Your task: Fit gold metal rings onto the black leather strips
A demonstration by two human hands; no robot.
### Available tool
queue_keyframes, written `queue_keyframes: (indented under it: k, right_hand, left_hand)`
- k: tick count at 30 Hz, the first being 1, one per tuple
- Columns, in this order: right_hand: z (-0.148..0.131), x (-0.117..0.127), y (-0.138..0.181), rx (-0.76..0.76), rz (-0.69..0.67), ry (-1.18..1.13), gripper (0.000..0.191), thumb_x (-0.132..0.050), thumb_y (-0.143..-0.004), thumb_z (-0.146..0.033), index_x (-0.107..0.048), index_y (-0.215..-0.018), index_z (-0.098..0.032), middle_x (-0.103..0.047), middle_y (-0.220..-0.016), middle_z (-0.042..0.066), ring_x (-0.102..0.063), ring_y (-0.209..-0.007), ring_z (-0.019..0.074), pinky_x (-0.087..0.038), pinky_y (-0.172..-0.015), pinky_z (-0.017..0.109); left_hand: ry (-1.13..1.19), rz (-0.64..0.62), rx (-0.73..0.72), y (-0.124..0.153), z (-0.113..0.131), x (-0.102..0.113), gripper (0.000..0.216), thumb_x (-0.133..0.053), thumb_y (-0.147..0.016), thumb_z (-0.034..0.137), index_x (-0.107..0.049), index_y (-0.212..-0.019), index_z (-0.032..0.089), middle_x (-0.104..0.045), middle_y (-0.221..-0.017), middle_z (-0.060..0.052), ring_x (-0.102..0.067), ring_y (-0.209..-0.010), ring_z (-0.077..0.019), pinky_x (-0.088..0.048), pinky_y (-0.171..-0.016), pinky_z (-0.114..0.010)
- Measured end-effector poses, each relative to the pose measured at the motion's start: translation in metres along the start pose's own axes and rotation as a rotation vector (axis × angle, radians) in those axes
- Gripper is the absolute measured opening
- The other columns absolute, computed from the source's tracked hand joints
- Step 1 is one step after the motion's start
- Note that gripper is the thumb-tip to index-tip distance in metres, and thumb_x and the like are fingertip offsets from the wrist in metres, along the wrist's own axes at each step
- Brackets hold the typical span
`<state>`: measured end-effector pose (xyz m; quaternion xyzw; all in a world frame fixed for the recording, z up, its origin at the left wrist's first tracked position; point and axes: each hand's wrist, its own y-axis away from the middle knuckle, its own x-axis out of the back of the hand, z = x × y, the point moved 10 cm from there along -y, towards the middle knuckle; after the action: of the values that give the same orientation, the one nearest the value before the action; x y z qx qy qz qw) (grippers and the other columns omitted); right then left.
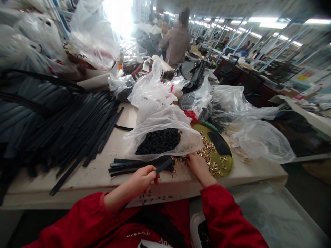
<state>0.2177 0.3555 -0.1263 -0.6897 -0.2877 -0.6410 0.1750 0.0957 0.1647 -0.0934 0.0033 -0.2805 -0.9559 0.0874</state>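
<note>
My left hand (144,177) pinches a short black strap (163,165) near one end, its other end pointing up to the right toward a few gold buckles (176,160). At the front edge of a clear plastic bag, my right hand (198,166) has its fingers drawn together; what they hold, if anything, is hidden. Small black loops (158,141) fill the open plastic bag (129,139). Several cut black straps (117,166) lie in front of it. Right of my right hand, a gold round tray (228,165) carries many small gold buckles (209,148) and a black flat piece (219,143).
Long black strips (85,124) are heaped at the left of the table (85,181). More plastic bags (232,100) and a black handbag (192,72) crowd the back. Beyond stands a person (177,44). A white container (194,229) is below the table edge by my lap.
</note>
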Motion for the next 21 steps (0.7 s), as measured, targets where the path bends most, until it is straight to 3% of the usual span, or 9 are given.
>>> queue_keyframes:
  k: [6, 10, 17, 21]
  right_hand:
    - [-0.003, -0.014, -0.009, 0.000, -0.109, 0.079, 0.025, -0.042, -0.080, -0.012, -0.063, -0.094, -0.011, -0.065, -0.095, 0.019, -0.060, -0.091, 0.0254, -0.039, -0.075, 0.031]
    - [0.002, -0.012, -0.015, -0.018, -0.150, 0.042, 0.025, -0.046, -0.075, -0.012, -0.066, -0.090, -0.013, -0.067, -0.093, 0.016, -0.061, -0.086, 0.0236, -0.040, -0.069, 0.027]
    - [-0.002, -0.005, -0.018, -0.059, -0.111, -0.122, 0.023, -0.054, -0.070, -0.020, -0.068, -0.088, -0.015, -0.068, -0.092, 0.014, -0.061, -0.084, 0.0245, -0.040, -0.066, 0.029]
    - [0.009, 0.006, -0.012, -0.119, -0.062, -0.265, 0.010, -0.059, -0.063, -0.016, -0.067, -0.068, -0.015, -0.068, -0.076, 0.012, -0.061, -0.076, 0.0229, -0.039, -0.064, 0.028]
  left_hand:
    - [0.012, -0.074, -0.039, 0.001, -0.011, -0.013, 0.023, -0.039, -0.072, 0.035, -0.049, -0.077, 0.016, -0.053, -0.064, 0.004, -0.034, -0.038, -0.0042, -0.024, -0.037, -0.018]
    - [-0.024, -0.076, -0.065, 0.004, -0.017, -0.019, 0.022, -0.039, -0.073, 0.035, -0.049, -0.075, 0.016, -0.053, -0.062, 0.005, -0.033, -0.037, -0.0042, -0.024, -0.035, -0.018]
    - [0.041, -0.059, -0.059, 0.022, -0.020, -0.021, 0.021, -0.041, -0.072, 0.034, -0.048, -0.078, 0.016, -0.053, -0.060, 0.005, -0.031, -0.036, -0.0038, -0.022, -0.034, -0.017]
    - [0.056, -0.040, -0.082, 0.031, -0.020, -0.018, 0.019, -0.041, -0.073, 0.032, -0.048, -0.076, 0.015, -0.052, -0.059, 0.005, -0.033, -0.036, -0.0036, -0.023, -0.034, -0.017]
